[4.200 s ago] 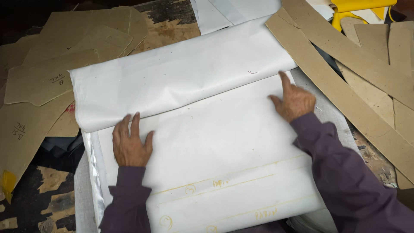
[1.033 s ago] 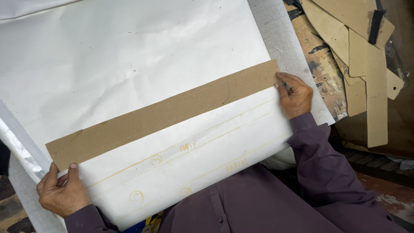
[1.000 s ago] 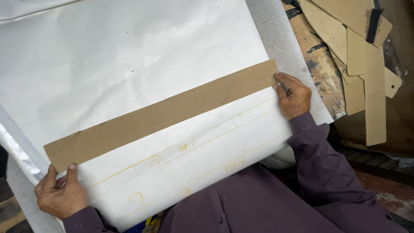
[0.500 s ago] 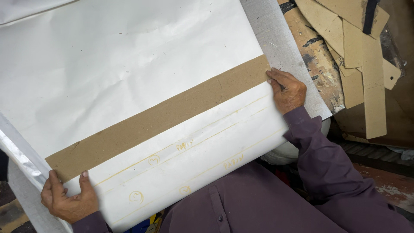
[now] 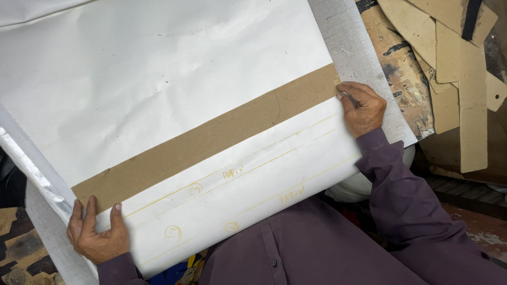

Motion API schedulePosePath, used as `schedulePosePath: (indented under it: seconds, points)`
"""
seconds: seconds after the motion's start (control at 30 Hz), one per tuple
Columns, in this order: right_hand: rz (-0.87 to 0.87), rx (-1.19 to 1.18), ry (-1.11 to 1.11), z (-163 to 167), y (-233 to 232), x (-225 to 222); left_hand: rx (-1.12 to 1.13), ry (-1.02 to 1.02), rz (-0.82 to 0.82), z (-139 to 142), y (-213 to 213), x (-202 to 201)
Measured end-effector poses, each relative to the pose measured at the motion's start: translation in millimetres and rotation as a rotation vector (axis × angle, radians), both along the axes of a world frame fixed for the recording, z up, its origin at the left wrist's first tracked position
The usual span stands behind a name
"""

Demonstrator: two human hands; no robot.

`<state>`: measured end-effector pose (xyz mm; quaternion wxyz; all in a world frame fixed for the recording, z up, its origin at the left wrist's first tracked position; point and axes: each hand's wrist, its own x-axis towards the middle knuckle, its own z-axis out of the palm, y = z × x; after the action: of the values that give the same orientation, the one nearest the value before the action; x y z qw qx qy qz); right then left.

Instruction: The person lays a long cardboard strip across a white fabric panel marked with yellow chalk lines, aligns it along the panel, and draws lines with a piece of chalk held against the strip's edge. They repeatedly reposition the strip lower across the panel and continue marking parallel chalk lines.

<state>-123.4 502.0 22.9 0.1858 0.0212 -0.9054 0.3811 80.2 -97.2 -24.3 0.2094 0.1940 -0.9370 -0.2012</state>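
Your left hand [image 5: 97,237] presses flat, fingers spread, on the near end of the cardboard strip [image 5: 211,140]. Your right hand [image 5: 363,108] pinches its far end; the strip lies slantwise across the white sheet [image 5: 158,79]

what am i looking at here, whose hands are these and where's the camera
The camera is worn on a person's head and looks down, so both hands and the purple sleeves belong to the wearer. A large white sheet of fabric with faint yellow chalk lines and marks lies spread in front of them. Across it lies a long brown cardboard strip, set at a slant. The left hand presses on the strip's lower left end at the sheet's edge. The right hand rests at the strip's upper right end; whether it holds anything I cannot tell. More brown cardboard pattern pieces lie piled at the upper right.
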Motion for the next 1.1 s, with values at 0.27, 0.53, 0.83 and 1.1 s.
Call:
schedulePosePath:
  seconds: [0.27,0.53,0.83,1.1]
  points:
    - [0.007,0.042,-0.035,1.9,8.3,24.4,-0.044,-0.029,-0.003,-2.2,1.4,18.8]
    - [0.033,0.118,-0.010,-8.0,19.7,29.5,-0.029,-0.012,-0.005,7.2,15.2,19.8]
    - [0.046,0.179,-0.042,-20.5,36.7,34.1,0.034,0.013,0.027,26.5,32.2,7.9]
    - [0.028,0.175,-0.035,-34.6,44.0,31.6,0.116,0.025,0.053,32.5,37.6,8.0]
